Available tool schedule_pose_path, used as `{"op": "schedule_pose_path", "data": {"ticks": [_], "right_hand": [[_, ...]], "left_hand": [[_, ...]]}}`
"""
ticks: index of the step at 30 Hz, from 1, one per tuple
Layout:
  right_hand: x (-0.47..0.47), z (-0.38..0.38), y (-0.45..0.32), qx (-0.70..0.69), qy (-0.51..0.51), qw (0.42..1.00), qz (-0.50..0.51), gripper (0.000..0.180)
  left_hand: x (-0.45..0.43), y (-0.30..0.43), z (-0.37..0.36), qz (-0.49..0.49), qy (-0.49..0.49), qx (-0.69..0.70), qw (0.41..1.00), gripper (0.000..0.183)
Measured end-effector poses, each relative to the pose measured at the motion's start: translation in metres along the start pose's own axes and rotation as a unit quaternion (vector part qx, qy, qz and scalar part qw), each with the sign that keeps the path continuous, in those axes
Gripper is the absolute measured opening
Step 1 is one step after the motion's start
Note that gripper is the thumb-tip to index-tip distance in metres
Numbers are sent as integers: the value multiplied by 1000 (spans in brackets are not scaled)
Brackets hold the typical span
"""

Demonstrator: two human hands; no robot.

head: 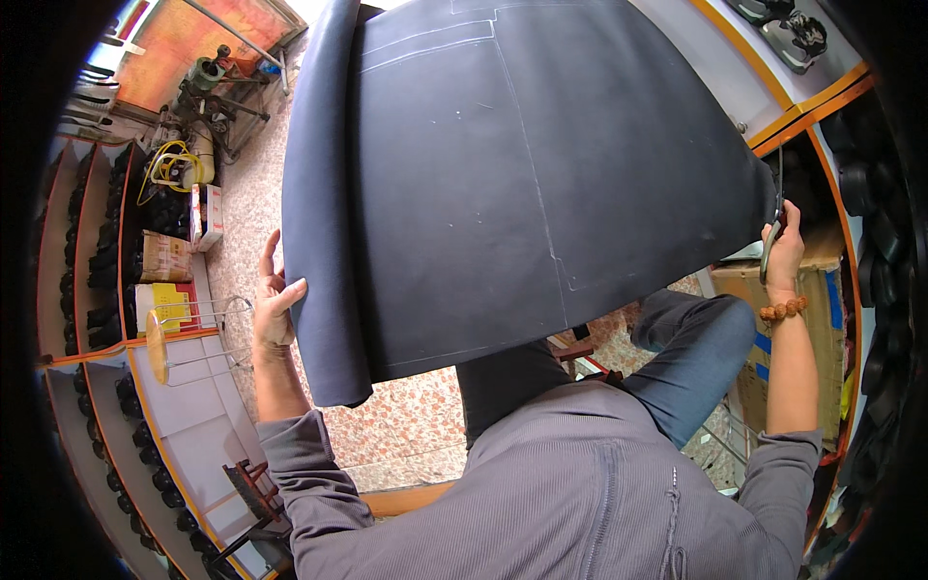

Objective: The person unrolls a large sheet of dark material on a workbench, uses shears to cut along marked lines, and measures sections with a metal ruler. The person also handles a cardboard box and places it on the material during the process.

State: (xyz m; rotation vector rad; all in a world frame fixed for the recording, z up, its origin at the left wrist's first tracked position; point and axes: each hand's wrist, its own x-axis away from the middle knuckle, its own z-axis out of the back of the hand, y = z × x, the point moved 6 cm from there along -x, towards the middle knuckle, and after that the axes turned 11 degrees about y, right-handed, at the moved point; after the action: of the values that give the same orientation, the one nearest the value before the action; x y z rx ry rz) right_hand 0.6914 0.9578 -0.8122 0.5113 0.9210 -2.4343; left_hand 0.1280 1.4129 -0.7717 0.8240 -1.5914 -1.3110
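A large black sheet (449, 188), leather or a similar material, spreads across the middle of the view, with thin pale lines marked on it. Its left side is wound into a thick roll (319, 217). My left hand (277, 304) holds the lower left of that roll, thumb on its surface and fingers behind. On the right, my right hand (786, 246) grips a pair of scissors (770, 250) at the sheet's right corner, with the blades pointing up. Whether its fingers also pinch the sheet cannot be told.
Shelves (94, 355) with dark items line the left, near a wire-legged stool (158, 348). A sewing or shoe-repair machine (206, 76) stands at the upper left. Cardboard boxes (805, 319) and an orange-edged shelf (805, 112) with shoes (797, 43) are at the right.
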Motion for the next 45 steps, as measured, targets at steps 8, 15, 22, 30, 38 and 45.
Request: {"op": "schedule_pose_path", "data": {"ticks": [8,15,22,30,38,45], "right_hand": [[-1,-1,5,14,-3,1000,-13,47],[0,1,4,-1,3,1000,-9,47],[38,1,-5,-284,143,914,-253,46],[137,-28,-101,-503,49,725,-469,44],[68,-8,-100,-501,43,765,-403,28],[27,1,-59,-439,50,849,-291,38]], "left_hand": [[1,-10,11,24,-41,69,997,77],[4,-6,8,35,-51,50,997,74],[4,0,3,30,-45,41,998,76],[10,20,-19,-42,-18,-157,986,85],[20,24,-57,-39,-3,-144,989,85],[46,30,-96,-181,57,-293,937,78]]}}
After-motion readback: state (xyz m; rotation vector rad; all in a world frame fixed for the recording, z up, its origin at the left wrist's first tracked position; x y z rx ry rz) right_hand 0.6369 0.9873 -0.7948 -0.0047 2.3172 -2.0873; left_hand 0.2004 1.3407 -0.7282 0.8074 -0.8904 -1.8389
